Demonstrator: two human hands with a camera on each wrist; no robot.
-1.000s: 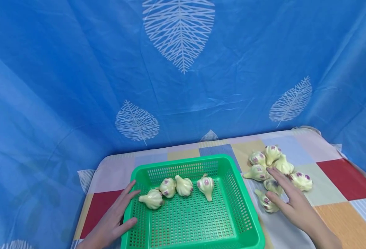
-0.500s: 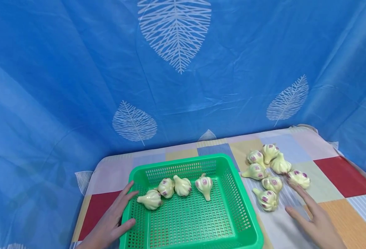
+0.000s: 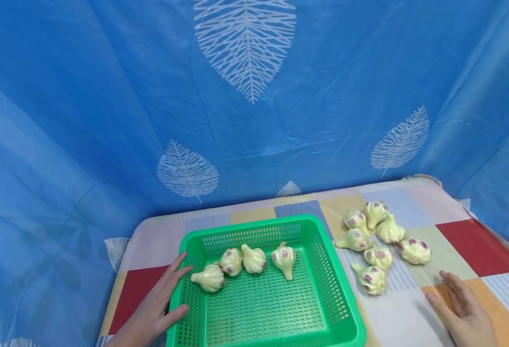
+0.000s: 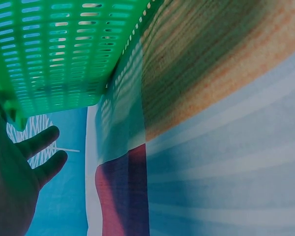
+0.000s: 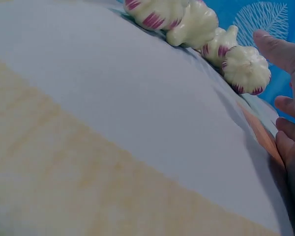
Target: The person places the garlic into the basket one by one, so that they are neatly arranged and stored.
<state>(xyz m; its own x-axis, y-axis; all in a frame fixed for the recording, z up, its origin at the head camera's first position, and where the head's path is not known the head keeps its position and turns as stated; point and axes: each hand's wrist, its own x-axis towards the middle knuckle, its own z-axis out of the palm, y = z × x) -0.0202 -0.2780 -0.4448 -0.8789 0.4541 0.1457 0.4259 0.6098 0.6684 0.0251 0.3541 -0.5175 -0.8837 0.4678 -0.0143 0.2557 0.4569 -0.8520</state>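
Note:
A green plastic basket (image 3: pixel 332 277) stands on the cloth. Several white garlic bulbs (image 3: pixel 254 260) with purple marks lie along its far side, one of them (image 3: pixel 211 278) close to the left wall. My left hand (image 3: pixel 152 306) rests at the left rim, fingers extended and thumb apart; the left wrist view shows its fingers (image 4: pixel 46 155) beside the slotted wall. More garlic bulbs (image 3: pixel 378 257) lie clustered right of the basket. My right hand (image 3: pixel 464 308) holds nothing, fingers loosely bent, to the right of the cluster; nearest it is a single bulb (image 3: pixel 414 251).
A patchwork tablecloth (image 3: pixel 481 246) covers the table, whose far edge meets a blue curtain (image 3: pixel 306 144) with white leaf prints. The curtain also hangs along the left and right sides.
My right hand has drawn back from above the garlic cluster, moving right and toward me, so bulbs it covered now show. My left hand stays at the basket's rim.

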